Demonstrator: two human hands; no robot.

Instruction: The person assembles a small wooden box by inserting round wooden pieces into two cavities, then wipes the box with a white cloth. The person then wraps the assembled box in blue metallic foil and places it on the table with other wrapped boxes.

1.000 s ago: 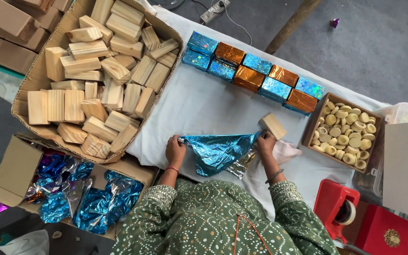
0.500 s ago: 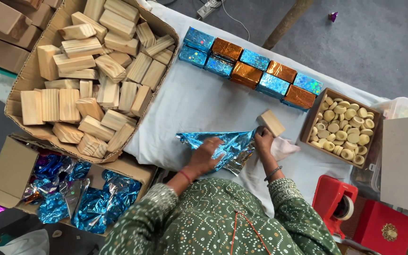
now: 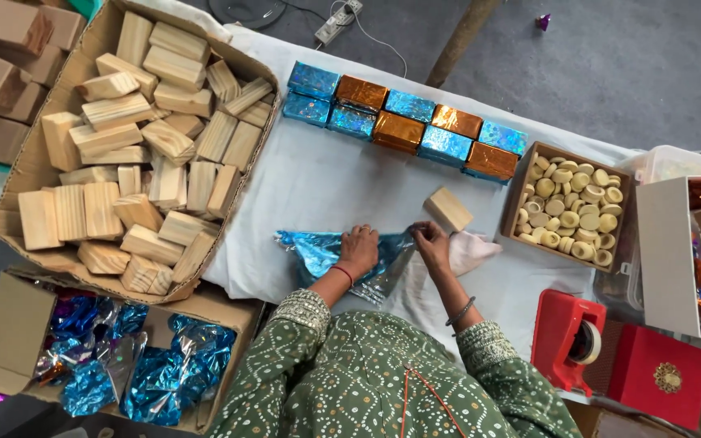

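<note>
A crinkled sheet of shiny blue foil (image 3: 318, 250) lies on the white cloth in front of me. My left hand (image 3: 358, 249) presses flat on the middle of the sheet. My right hand (image 3: 432, 244) pinches the sheet's right edge between its fingers. A bare wooden block (image 3: 449, 208) rests on the cloth just beyond my right hand, apart from it. Farther back stand two rows of foil-wrapped blocks (image 3: 403, 122), blue and orange.
A big cardboard box (image 3: 18, 166) of bare wooden blocks sits at the left. Below it a box (image 3: 10, 341) holds loose foil sheets. A tray of round tan discs (image 3: 571, 207), a red tape dispenser (image 3: 571, 341) and a red box (image 3: 657, 381) lie at the right.
The foil sheet has gone from bunched and lifted to spread flat on the cloth. My left hand moved onto its middle; my right hand shifted to its right edge.
</note>
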